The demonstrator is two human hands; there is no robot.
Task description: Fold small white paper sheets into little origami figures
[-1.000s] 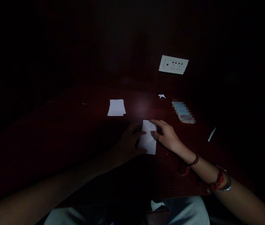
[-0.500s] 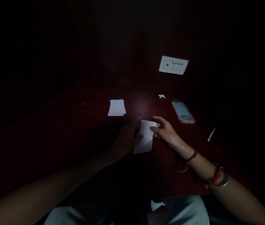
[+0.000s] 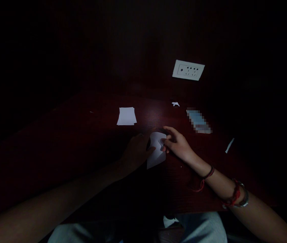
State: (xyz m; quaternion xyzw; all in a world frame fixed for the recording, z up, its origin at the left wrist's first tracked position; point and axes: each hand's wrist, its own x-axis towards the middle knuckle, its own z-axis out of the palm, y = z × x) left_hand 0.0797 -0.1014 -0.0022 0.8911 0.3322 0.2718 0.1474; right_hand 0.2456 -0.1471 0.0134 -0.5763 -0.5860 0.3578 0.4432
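Observation:
A creased white sheet of paper (image 3: 158, 156) is held between my two hands above the dark red table. My left hand (image 3: 138, 148), in deep shadow, grips its left side with the thumb on top. At the upper right edge, my right hand (image 3: 177, 143) pinches the paper between thumb and fingers, the index finger stretched past it. The paper bends between the two grips. Beyond my left hand lies a small stack of white paper sheets (image 3: 126, 116), its edges slightly uneven.
A blurred-out phone (image 3: 198, 120) lies to the right on the table (image 3: 196, 189). A crumpled paper scrap (image 3: 175, 104) sits at the back, and a thin white strip (image 3: 230, 145) at far right. A white socket panel (image 3: 188, 70) is on the wall behind.
My right hand has moved slightly left with its edge of the paper. The sheet now bows more and shows a clearer crease. The left hand stays nearly in place.

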